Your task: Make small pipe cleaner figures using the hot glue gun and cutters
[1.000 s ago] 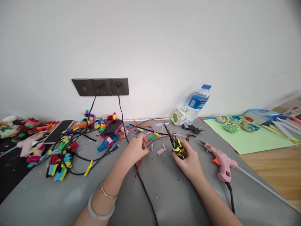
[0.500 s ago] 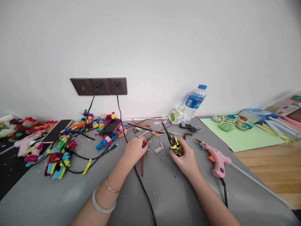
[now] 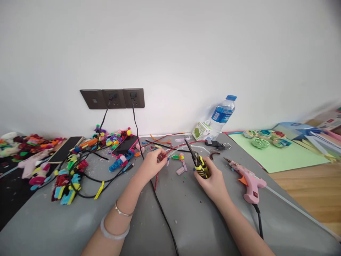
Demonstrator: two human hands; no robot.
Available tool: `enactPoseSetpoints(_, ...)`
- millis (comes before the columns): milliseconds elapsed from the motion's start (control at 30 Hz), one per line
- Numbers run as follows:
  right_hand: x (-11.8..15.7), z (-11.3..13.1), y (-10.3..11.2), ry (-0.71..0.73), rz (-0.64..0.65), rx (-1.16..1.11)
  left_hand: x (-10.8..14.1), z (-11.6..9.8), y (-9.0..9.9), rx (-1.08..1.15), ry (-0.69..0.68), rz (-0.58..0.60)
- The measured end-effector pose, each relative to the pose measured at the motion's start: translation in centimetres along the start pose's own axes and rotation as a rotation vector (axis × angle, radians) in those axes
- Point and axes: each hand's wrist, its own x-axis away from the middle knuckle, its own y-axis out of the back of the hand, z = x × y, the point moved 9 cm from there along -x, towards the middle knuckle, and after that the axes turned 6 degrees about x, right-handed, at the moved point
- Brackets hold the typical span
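- Since the earlier frame, our left hand (image 3: 153,164) is shifting slightly away from us, and the near end of the red fuzzy stem (image 3: 156,180) is swinging left.
- Our left hand is pinching that stem between close-set fingertips; its near end is hanging below the palm, just beside the black cable (image 3: 163,209), and its far part is slanting toward the pliers.
- Our right hand (image 3: 210,176) is wrapping around the handles of the pliers (image 3: 197,160), whose nose is pointing away from us; we are not able to tell whether it is touching the stem.
- We are perhaps risking a snag if the stem's near end is catching the cable while we are pulling.
- We are also risking a burn, if the pink glue gun (image 3: 253,186) is hot and our right wrist is drifting outward.
- Counting outward, we are seeing one pair of pliers, one glue gun, one bottle (image 3: 223,115), one small box (image 3: 201,131), two phones (image 3: 66,149) and five rosettes (image 3: 260,143) lying on the green sheet (image 3: 282,160).
- Fuzzy figures (image 3: 66,186) are crowding the bench (image 3: 191,224) at left, overlapping too much for us to count.
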Motion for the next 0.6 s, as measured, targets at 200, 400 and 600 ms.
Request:
enactPoseSetpoints(200, 0.0, -0.2, 0.0, -0.017, 0.004, -0.011, -0.1, 1.7, -0.8, 0.106, 0.085, 0.072)
enactPoseSetpoints(400, 0.0, -0.4, 0.0, -0.028, 0.002, -0.014, -0.6, 1.5, 1.2, 0.182, -0.031, -0.122)
enactPoseSetpoints(600, 0.1, -0.5, 0.0, -0.029, 0.007, -0.011, -1.1, 2.5, 2.1, 0.437, 0.010, -0.174)
